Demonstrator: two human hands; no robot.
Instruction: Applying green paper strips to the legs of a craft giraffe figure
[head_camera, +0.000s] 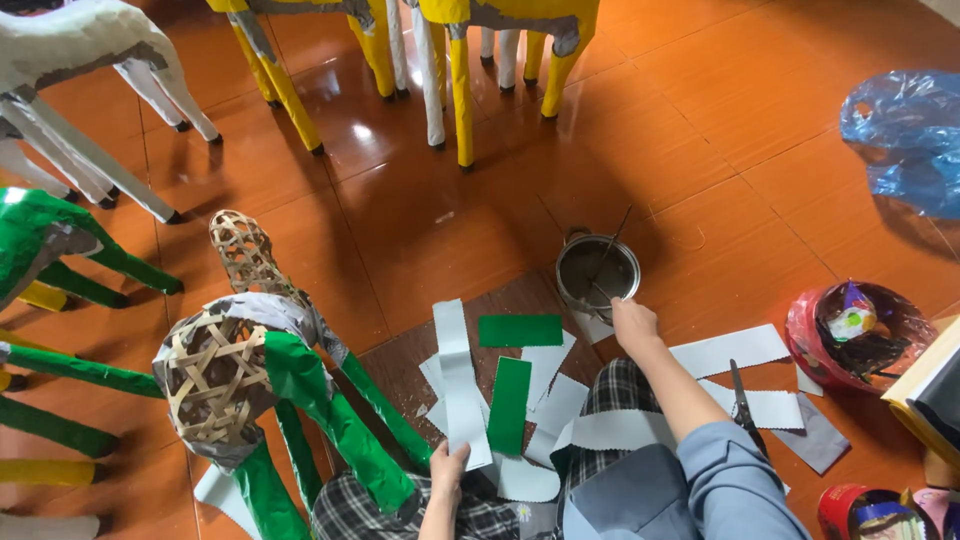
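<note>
— Where are your hands right now?

— My right hand (634, 322) is out at the rim of the small metal pot (597, 272) on the floor, fingers curled around the brush handle (613, 250) that stands in it. My left hand (449, 468) is down by my knee, pinching the lower end of a long white paper strip (455, 380) between thumb and fingers.

— And the strip, where does it lie?

— On the dark board (420, 350) in front of me, among other white strips and two green paper pieces (510, 405), just beside the woven bamboo animal frame (225, 370) that is partly covered in green.

— How will that paper handle?

— Light and limp, I'd judge; it will droop if lifted by one end, and once wet it should tear easily. I'd hold it near an end, gently, and support the middle.

— The pot?

— Looks stiff and steady. Scissors (742, 400) lie on the strips to my right.
</note>
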